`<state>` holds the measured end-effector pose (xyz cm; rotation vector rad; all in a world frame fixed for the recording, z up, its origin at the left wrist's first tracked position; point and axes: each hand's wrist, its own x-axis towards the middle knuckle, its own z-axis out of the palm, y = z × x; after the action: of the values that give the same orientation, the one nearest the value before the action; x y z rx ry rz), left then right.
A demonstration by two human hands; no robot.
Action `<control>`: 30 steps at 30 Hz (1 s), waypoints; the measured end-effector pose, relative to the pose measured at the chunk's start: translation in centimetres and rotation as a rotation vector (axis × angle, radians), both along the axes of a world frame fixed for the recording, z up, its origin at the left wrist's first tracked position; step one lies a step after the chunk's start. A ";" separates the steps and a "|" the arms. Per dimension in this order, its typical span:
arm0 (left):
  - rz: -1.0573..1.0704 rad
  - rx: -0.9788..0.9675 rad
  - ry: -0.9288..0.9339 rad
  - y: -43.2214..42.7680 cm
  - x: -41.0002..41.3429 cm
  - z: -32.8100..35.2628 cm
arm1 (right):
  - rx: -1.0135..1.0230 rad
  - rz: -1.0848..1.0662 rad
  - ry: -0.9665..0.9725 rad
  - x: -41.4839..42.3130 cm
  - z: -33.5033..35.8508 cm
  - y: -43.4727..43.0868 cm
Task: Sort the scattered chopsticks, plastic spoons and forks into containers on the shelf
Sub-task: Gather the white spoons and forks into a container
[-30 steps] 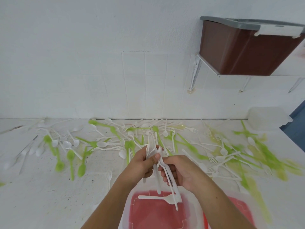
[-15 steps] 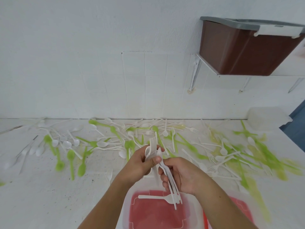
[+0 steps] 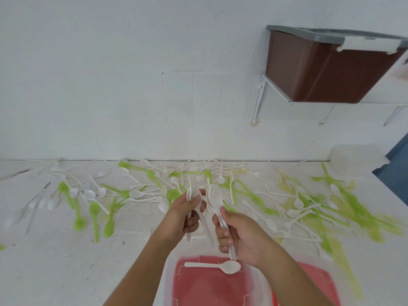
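My left hand point(image 3: 184, 214) grips a small bunch of white plastic cutlery point(image 3: 191, 193), held upright. My right hand point(image 3: 237, 233) grips a stack of white spoons point(image 3: 217, 200) by the handles, bowls pointing up. The two bunches are a little apart, above a clear container with a red base point(image 3: 212, 283). One white spoon point(image 3: 215, 266) lies flat inside that container. Green and white spoons and forks point(image 3: 136, 191) lie scattered across the white counter behind my hands.
A brown bin with a grey lid point(image 3: 326, 67) stands on a white wall shelf point(image 3: 276, 91) at upper right. A clear plastic tub point(image 3: 355, 157) sits at the counter's right end. More green cutlery point(image 3: 344, 208) sprawls to the right.
The cutlery that both hands held together has been split into two bunches. My right hand drew its spoons to the right, and my left hand kept the rest.
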<state>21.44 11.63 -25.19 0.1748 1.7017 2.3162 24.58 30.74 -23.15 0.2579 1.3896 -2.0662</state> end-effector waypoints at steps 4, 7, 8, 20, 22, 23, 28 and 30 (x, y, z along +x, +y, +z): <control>0.102 0.004 -0.174 0.9 0.4 -0.2 | 0.216 0.005 0.114 0.2 -0.3 -0.9; 0.108 0.087 -0.272 1.5 0.7 -0.6 | 0.416 -0.043 0.187 0.4 -0.8 -2.0; 0.095 0.145 -0.304 1.6 0.8 -0.8 | 0.472 -0.064 0.205 0.4 -0.9 -2.3; 0.054 0.002 -0.195 2.6 1.6 -1.9 | 0.763 0.031 0.294 0.7 -0.8 -2.7; 0.070 0.015 -0.187 2.6 1.7 -2.0 | 0.948 0.147 0.381 1.1 0.0 -2.5; 0.083 0.023 -0.187 2.6 1.7 -2.0 | 1.065 0.205 0.430 1.4 0.1 -2.5; 0.127 0.024 -0.190 1.9 1.3 -1.6 | 1.264 0.167 0.578 2.2 -0.7 -2.8; 0.094 0.069 -0.185 2.0 1.3 -1.6 | 1.072 0.214 0.517 2.0 -1.0 -3.0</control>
<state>22.69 13.60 -26.75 -0.1065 1.5728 2.3760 26.62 27.73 -24.12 -0.0135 2.6137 -1.0611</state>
